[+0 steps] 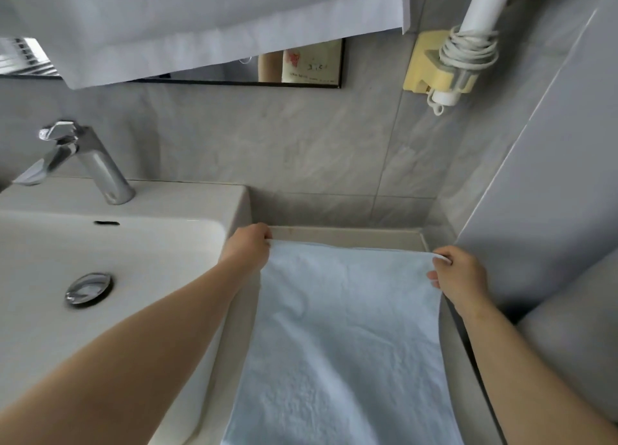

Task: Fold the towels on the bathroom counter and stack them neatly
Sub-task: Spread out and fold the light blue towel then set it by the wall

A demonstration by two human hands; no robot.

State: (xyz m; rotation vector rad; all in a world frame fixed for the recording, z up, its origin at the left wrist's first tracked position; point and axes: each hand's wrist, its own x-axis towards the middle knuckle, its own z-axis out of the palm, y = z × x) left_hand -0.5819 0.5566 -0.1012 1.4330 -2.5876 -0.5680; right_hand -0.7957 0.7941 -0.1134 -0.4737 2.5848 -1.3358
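I am pinching the far corners of the pale blue towel at lower centre, left hand and right hand spread apart, laying it on the counter beside the sink; folding is seemingly just starting, and next I am needing matched edges.

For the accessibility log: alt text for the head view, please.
A left hand and a right hand each pinch a far corner of a pale blue towel spread over the counter beside a white sink with a chrome faucet.
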